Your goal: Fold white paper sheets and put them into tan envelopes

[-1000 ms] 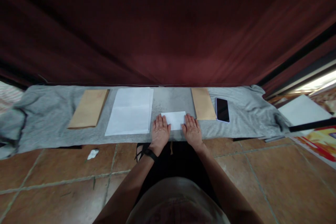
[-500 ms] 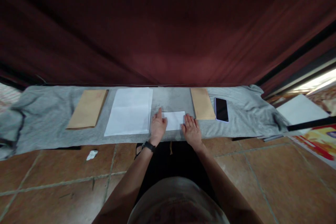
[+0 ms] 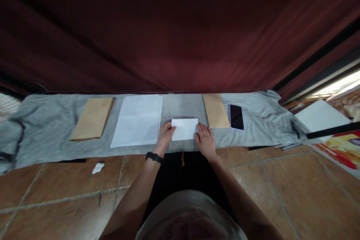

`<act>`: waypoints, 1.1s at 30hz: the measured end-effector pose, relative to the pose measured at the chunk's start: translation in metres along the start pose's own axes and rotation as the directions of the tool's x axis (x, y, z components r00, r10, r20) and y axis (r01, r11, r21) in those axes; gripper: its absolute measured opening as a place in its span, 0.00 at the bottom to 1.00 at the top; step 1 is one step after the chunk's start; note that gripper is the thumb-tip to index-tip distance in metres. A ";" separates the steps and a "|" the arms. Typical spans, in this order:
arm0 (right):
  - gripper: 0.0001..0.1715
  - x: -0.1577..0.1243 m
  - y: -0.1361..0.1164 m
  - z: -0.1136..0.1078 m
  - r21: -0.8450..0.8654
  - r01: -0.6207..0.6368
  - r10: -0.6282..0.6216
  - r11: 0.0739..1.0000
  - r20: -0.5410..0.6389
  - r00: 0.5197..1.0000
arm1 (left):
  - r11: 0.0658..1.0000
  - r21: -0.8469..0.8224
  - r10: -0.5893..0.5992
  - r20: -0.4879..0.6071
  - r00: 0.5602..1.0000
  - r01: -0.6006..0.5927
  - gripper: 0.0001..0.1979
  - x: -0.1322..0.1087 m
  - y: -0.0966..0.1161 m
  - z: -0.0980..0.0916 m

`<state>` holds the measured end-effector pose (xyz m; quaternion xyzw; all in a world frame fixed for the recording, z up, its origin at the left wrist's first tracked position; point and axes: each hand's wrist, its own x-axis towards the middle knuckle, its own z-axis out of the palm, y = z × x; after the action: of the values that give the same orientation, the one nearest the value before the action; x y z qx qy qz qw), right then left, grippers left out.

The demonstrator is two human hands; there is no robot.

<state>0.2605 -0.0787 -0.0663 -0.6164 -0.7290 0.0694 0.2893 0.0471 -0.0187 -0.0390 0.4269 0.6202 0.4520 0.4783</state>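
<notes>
A folded sheet of white paper (image 3: 185,129) lies in front of me on the grey cloth. My left hand (image 3: 166,134) pinches its left edge, thumb on top and fingers curled underneath or behind. At the paper's right edge, my right hand (image 3: 205,139) lies flat with its fingers stretched out, touching the paper's side. To the left is a stack of larger white sheets (image 3: 137,120). Just beyond my right hand lies a brown envelope (image 3: 216,111).
Grey cloth (image 3: 182,105) covers the narrow table. A phone (image 3: 236,117) rests right of the envelope. More brown envelopes (image 3: 92,118) lie at the left. A dark red curtain (image 3: 180,45) hangs behind. Crumpled white paper (image 3: 98,167) is on the tiled floor.
My left hand has gone from lying with its index finger stretched out to pinching the paper's left edge. My right hand has stayed in place.
</notes>
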 end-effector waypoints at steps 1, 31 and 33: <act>0.30 0.001 0.002 -0.001 0.058 -0.028 0.028 0.998 -0.003 1.000 | 0.999 -0.032 0.001 0.014 1.000 0.000 0.10 -0.002 0.001 -0.002; 0.14 0.041 0.004 -0.020 0.840 -0.367 0.315 0.399 0.250 0.915 | 0.999 0.040 -0.019 0.204 0.979 0.011 0.10 -0.035 0.012 -0.026; 0.11 0.044 0.007 -0.023 0.840 -0.325 0.293 0.434 0.210 0.933 | 0.998 0.049 0.023 0.141 0.990 -0.030 0.08 -0.031 0.012 -0.027</act>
<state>0.2749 -0.0418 -0.0352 -0.5091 -0.4747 0.4858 0.5286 0.0275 -0.0502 -0.0167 0.4779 0.5908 0.4112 0.5035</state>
